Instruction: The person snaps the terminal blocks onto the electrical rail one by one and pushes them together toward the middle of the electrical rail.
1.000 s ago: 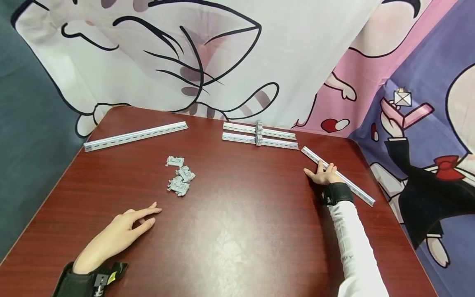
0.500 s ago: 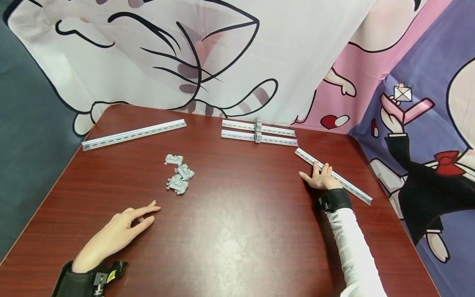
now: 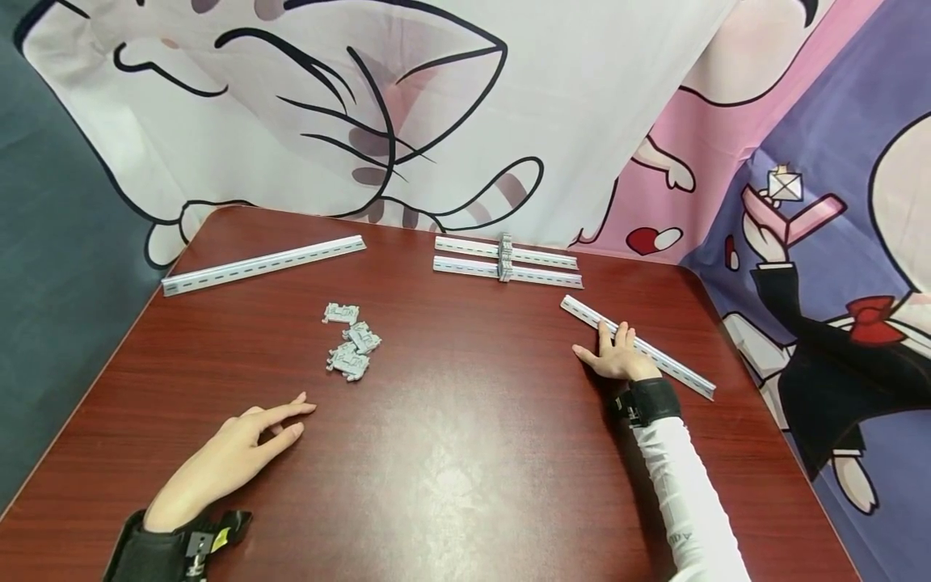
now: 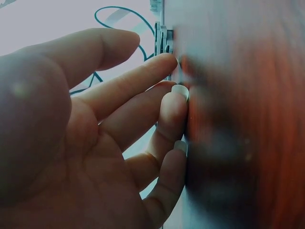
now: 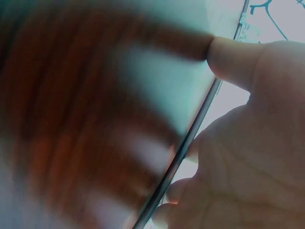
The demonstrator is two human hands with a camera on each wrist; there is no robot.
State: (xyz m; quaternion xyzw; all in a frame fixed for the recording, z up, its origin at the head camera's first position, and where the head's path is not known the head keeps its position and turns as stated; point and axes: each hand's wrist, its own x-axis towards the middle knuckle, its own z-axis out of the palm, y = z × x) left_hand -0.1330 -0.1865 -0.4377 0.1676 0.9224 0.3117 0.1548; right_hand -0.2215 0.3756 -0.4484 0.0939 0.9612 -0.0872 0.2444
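Note:
My right hand (image 3: 618, 356) lies with spread fingers across a slotted metal DIN rail (image 3: 672, 365) set at a slant on the right of the table. Its fingertips touch the rail, while the thumb points left, apart from it. In the right wrist view the rail (image 5: 164, 183) is a dark slanting edge running past the fingers. My left hand (image 3: 225, 449) rests on the table at the front left, holding nothing. Beyond its fingertips lie several grey plastic clips (image 3: 349, 361), some overlapping. The left wrist view has the fingertips (image 4: 180, 90) touching the tabletop.
Two parallel DIN rails (image 3: 465, 267) lie at the back, with grey clips (image 3: 505, 259) standing across both. A longer rail (image 3: 269, 263) lies at the back left. Behind the brown table (image 3: 465, 420) hangs a printed cloth (image 3: 582, 105).
My right hand has moved left and slightly towards me, and the slanted rail has slid along with it. The left hand has stayed in place.

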